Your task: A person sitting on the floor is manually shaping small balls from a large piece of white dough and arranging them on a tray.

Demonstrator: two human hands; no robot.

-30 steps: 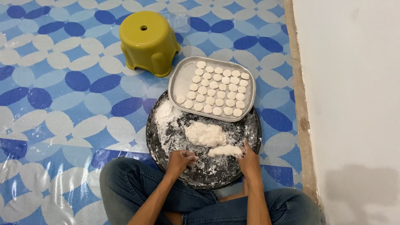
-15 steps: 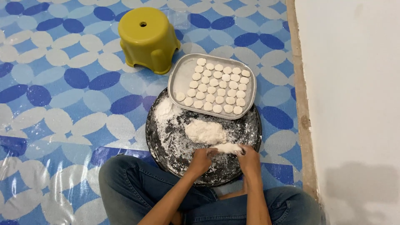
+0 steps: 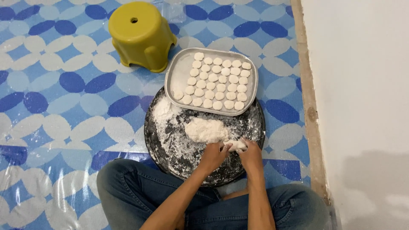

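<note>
White dough piece, long axis running 9 to 3 o'clock, is pinched between left hand and right hand, both grips closed on its ends, over the floured round tray.

Both bare forearms reach forward from the lap, over knees in blue jeans, and converge toward the near edge of the round, flour-dusted black metal tray. The left hand is palm down with its fingers curled, its fingertips closed on a small white piece of dough. The right hand sits just beside it, knuckles up, fingers bent onto the same piece. The two hands nearly touch.
</note>
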